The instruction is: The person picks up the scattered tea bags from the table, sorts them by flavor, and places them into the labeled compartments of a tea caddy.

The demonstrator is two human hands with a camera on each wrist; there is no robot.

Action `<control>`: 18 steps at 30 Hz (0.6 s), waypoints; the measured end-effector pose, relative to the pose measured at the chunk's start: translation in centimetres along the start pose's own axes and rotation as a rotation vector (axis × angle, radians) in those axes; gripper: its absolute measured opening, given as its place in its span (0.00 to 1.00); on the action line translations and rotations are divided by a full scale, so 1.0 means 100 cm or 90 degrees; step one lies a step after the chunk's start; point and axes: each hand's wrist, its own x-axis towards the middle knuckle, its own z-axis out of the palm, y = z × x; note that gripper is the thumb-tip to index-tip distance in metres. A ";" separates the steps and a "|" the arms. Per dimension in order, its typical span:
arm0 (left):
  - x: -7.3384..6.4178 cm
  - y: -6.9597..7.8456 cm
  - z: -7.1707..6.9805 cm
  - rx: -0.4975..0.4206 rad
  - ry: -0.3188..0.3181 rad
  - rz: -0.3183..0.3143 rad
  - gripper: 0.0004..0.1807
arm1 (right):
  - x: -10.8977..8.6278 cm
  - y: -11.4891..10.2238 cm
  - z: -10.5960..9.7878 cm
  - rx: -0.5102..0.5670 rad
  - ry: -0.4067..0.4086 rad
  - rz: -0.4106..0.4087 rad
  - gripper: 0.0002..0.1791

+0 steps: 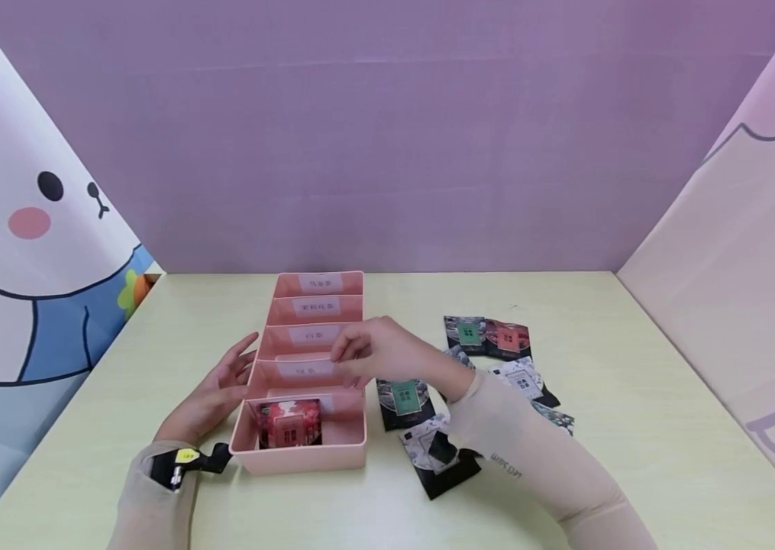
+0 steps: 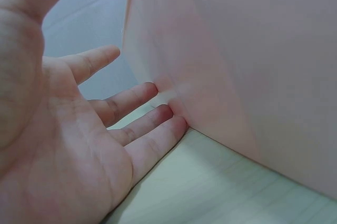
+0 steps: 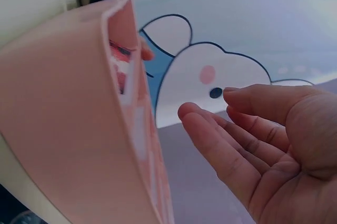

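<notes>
Pink box (image 1: 298, 460): nearer to the left edge of the desk (image 1: 634, 367); a red packet (image 1: 287, 424) sits in its nearest compartment.
Left hand (image 1: 218, 389): its extended fingers touch the box; I would steady it so.
Right hand (image 1: 383, 347): over the right rim, the grip loose, holding nothing.
Loose packets (image 1: 405, 399): right of the box; I would pinch one by its edge.
Room: purple wall (image 1: 387, 137) behind the desk's far edge.

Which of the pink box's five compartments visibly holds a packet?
The front compartment, at the end nearest the head camera: a red packet shows inside it and in no other.
</notes>
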 end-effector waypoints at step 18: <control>0.000 0.003 0.002 0.013 0.009 -0.010 0.46 | -0.036 0.011 -0.077 0.049 0.127 0.039 0.09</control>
